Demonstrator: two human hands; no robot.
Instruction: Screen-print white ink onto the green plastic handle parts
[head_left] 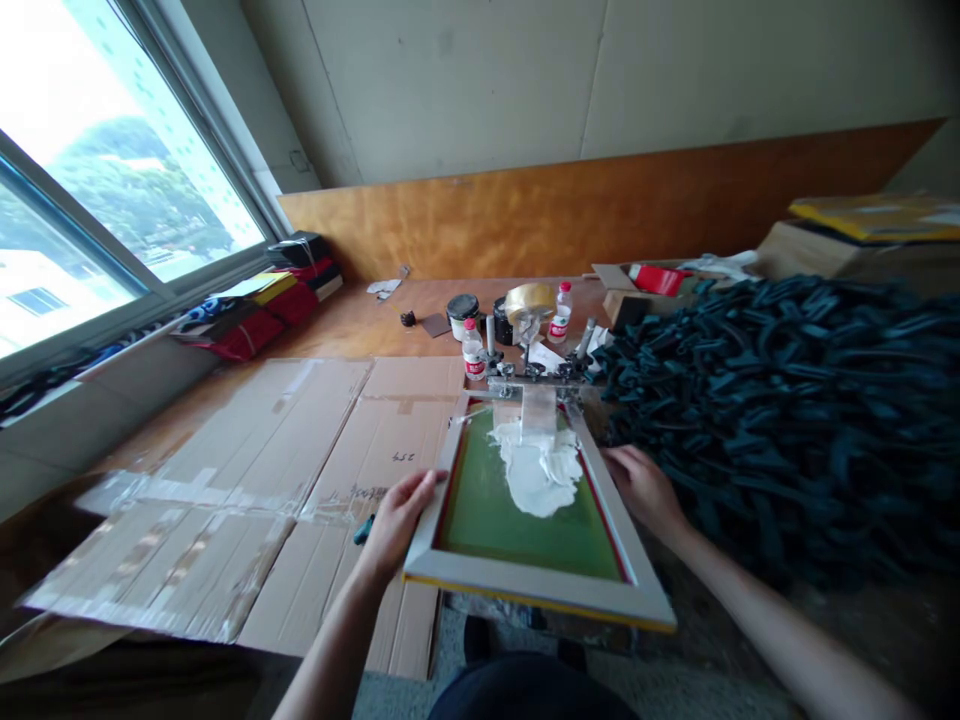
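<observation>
A screen printing frame (536, 592) with pale metal sides and green mesh (480, 510) sits in front of me. White ink (541, 480) lies thick across the upper middle of the mesh. A flat, ink-smeared scraper (538, 410) rests at the far end of that ink. My left hand (401, 515) is closed on the left side of the frame. On the opposite side, the fingers of my right hand (646, 490) close on the right rail, partly hidden by it. A small dark green piece (364, 529) lies on the cardboard beside my left hand.
Metal hinge clamps (536, 372) stand behind the frame, near two red-capped bottles, a jar (463, 315) and a tape roll (531, 298). Flattened cardboard (247, 430) covers the table at left. A big heap of dark green straps (780, 420) lies right, close to my right arm.
</observation>
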